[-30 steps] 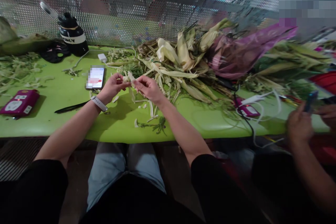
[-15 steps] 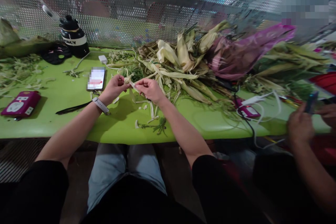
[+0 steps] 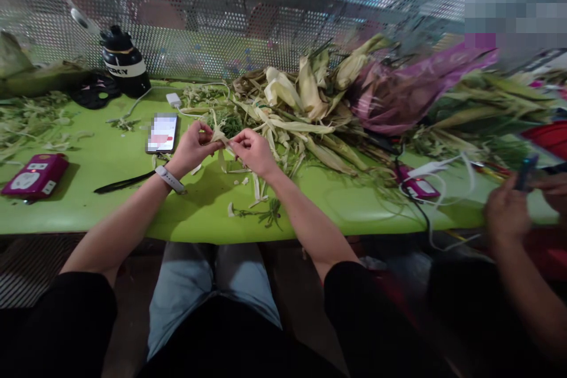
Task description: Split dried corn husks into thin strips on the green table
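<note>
Between my two hands is a pale strip of corn husk [image 3: 220, 134], bunched and knotted-looking near the left fingers. My left hand [image 3: 194, 144] pinches it between thumb and fingers, and a light watch band [image 3: 169, 179] circles that wrist. My right hand [image 3: 254, 152] grips the strip's other side with its fingertips. Just behind lies a small heap of thin green shreds [image 3: 230, 124]. Past my right hand spreads a large pile of dried corn husks [image 3: 305, 100]. A green sprig [image 3: 266, 211] and narrow husk scraps [image 3: 257, 189] lie on the table in front.
On the green tabletop [image 3: 212, 218] are a phone [image 3: 163, 133], a black strap [image 3: 124, 182], a magenta box [image 3: 35, 176] and a dark bottle [image 3: 125, 65]. A pink plastic bag [image 3: 394, 94] sits among husks. White cables [image 3: 443, 177] lie at right, near another person's hand [image 3: 507, 212].
My left fingers have spread the husk strip a little, and its pale end now sticks up higher. My right hand has shifted slightly right. The rest looks the same.
</note>
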The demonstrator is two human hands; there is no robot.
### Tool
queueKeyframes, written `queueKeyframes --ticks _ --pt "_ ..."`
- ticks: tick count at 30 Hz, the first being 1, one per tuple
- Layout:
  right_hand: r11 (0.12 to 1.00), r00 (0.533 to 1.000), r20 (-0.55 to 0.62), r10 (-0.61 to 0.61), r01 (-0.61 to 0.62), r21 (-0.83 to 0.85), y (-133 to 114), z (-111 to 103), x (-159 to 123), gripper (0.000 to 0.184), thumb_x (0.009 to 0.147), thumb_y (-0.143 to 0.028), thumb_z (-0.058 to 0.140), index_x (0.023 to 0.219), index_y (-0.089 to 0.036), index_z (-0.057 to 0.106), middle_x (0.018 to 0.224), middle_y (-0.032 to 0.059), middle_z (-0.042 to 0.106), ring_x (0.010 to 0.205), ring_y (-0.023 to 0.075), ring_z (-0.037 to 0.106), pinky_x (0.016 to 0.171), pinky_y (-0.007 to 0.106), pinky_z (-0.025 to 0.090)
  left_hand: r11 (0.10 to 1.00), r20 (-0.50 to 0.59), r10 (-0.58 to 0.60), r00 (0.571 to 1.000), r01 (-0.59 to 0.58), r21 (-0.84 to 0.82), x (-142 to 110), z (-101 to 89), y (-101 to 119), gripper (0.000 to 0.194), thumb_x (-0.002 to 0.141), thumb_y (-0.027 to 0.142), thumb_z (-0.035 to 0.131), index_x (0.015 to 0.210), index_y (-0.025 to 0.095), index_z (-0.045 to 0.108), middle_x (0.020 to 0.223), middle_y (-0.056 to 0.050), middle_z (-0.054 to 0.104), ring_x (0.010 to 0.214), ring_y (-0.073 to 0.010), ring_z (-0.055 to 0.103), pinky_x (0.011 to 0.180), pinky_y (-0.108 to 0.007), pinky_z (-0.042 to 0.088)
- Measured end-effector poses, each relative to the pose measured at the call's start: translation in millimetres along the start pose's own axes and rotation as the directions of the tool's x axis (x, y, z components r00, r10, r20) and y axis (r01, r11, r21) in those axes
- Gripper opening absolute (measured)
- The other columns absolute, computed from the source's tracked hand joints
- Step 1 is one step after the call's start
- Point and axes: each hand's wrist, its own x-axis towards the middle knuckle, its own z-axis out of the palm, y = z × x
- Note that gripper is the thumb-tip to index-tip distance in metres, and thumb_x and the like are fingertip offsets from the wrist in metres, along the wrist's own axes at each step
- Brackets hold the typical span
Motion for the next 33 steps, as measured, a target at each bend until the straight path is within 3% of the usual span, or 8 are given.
queueKeyframes --ticks 11,14,18,25,29,33 --pt "0.995 0.997 0.016 -0.076 0.077 -0.063 0.4 0.5 -1.3 0.036 0.083 -0.055 0.065 0.079 -0.021 0.053 0.062 -0.0029 0.058 0.050 0.0101 0.049 0.050 0.025 0.039 0.997 0.037 0.035 0.999 -0.038 0.068 -0.3 0.2 -7.2 0.037 0.071 0.016 0.078 0.086 0.020 0.045 0.060 0.006 0.057 0.051 -0.0070 0.056 0.047 -0.018 0.040" --pt "0.998 0.998 0.013 -0.063 0.063 0.014 1.3 4.0 -1.7 0.031 0.085 -0.050 0.064 0.089 -0.022 0.052 0.068 -0.0024 0.060 0.051 0.0104 0.052 0.049 0.025 0.042 0.998 0.033 0.028 0.999 -0.030 0.055 -1.9 2.4 -6.8 0.040 0.069 0.019 0.081 0.085 0.020 0.045 0.061 0.006 0.058 0.051 -0.0073 0.056 0.046 -0.018 0.040" --pt "0.981 0.999 0.008 -0.032 0.030 0.191 1.9 9.1 -2.5 0.038 0.085 -0.050 0.063 0.104 -0.024 0.043 0.071 -0.0061 0.057 0.050 0.0089 0.055 0.050 0.023 0.044 1.000 0.039 0.004 0.999 -0.005 0.023 -2.5 2.6 -3.8 0.040 0.069 0.019 0.080 0.087 0.020 0.045 0.063 0.004 0.060 0.052 -0.0088 0.058 0.047 -0.019 0.043" --pt "0.964 0.999 -0.024 -0.033 0.038 0.262 7.0 14.2 -0.6 0.043 0.086 -0.057 0.060 0.104 -0.025 0.038 0.080 -0.0050 0.056 0.056 0.0076 0.060 0.055 0.022 0.049 0.999 -0.018 0.008 1.000 -0.008 0.040 -3.3 3.7 0.7 0.040 0.069 0.013 0.078 0.093 0.020 0.046 0.057 0.009 0.055 0.049 -0.0073 0.056 0.048 -0.018 0.041" --pt "0.967 0.996 -0.038 -0.079 0.085 0.239 7.0 14.4 0.7 0.045 0.082 -0.055 0.066 0.103 -0.025 0.040 0.086 -0.0020 0.056 0.058 0.0084 0.058 0.053 0.023 0.050 1.000 -0.072 -0.003 0.997 0.000 -0.030 -1.6 4.1 -1.5 0.046 0.070 0.014 0.078 0.100 0.019 0.045 0.059 0.010 0.054 0.049 -0.0073 0.057 0.049 -0.019 0.043" --pt "0.983 0.993 -0.052 -0.108 0.114 0.142 1.5 11.8 -2.1 0.039 0.086 -0.053 0.064 0.105 -0.024 0.045 0.089 0.0010 0.060 0.061 0.0099 0.054 0.052 0.024 0.048 0.996 -0.060 -0.045 0.997 0.040 -0.083 1.1 2.3 -3.3 0.053 0.069 0.013 0.079 0.108 0.019 0.043 0.061 0.011 0.055 0.050 -0.0075 0.059 0.050 -0.019 0.045"
